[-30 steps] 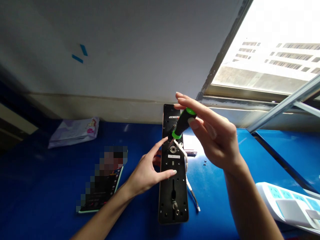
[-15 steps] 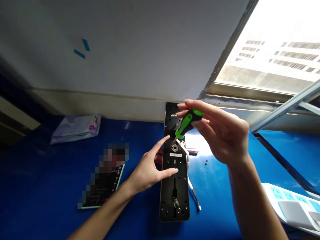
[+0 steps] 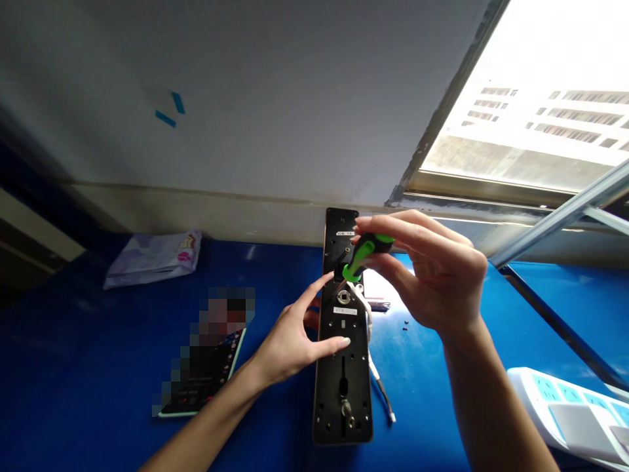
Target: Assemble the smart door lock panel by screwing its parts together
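Head view: right grip clamps green-black screwdriver, tip at long black lock plate; left grip open, fingertips pinning plate vs. twist.

Standing beside the person, I am seeing both arms showing bare right up to where they leave view. The left hand and the right hand are showing slender fingers, with nails looking pale, rounded and slightly long.
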A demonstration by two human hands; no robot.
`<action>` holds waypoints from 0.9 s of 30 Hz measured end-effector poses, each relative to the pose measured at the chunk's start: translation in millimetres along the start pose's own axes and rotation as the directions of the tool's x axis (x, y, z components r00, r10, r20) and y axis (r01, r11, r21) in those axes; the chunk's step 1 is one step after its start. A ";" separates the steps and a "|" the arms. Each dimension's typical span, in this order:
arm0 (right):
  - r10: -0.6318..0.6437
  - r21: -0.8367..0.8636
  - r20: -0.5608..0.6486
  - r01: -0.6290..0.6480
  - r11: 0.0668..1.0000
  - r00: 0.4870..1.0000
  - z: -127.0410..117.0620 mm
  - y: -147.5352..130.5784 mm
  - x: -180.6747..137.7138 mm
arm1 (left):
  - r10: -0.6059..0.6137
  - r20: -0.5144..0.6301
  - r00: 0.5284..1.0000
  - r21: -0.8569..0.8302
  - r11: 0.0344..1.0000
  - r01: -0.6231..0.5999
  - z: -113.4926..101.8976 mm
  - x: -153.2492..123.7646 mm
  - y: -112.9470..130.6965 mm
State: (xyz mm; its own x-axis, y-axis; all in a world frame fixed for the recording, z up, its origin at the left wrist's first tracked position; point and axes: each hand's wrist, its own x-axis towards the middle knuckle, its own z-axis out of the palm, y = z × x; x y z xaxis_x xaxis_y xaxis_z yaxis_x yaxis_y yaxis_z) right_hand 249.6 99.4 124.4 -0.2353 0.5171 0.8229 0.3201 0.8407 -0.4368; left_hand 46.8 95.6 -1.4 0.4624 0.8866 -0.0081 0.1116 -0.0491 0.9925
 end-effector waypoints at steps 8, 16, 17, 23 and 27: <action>0.060 0.152 0.128 -0.079 0.985 0.990 -3.1 -0.6 -0.7 | 0.000 0.011 1.000 -0.009 1.000 0.000 -0.4 -0.1 -0.8; 0.028 -0.095 -0.106 -0.038 0.995 0.994 1.2 0.2 0.8 | -0.015 0.003 1.000 -0.009 1.000 0.015 -0.1 -0.2 4.8; 0.037 -0.092 -0.098 -0.046 0.995 0.994 0.6 0.9 0.6 | -0.016 0.006 1.000 -0.013 1.000 0.016 -0.2 -0.3 5.9; 0.066 0.191 0.099 -0.084 0.978 0.993 -1.9 3.8 -1.5 | -0.012 0.016 1.000 -0.007 1.000 0.012 -0.5 -0.5 5.0; 0.035 0.052 -0.058 -0.032 0.998 0.998 -0.3 4.5 -1.0 | -0.007 0.003 1.000 0.003 1.000 0.007 -0.2 -0.2 3.2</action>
State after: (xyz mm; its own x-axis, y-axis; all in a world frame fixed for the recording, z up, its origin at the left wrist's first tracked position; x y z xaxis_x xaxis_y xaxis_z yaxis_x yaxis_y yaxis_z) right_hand 251.5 102.6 121.7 -0.1701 0.5356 0.8272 0.2793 0.8312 -0.4808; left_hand 47.0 95.4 1.8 0.4640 0.8857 -0.0158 0.1180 -0.0441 0.9920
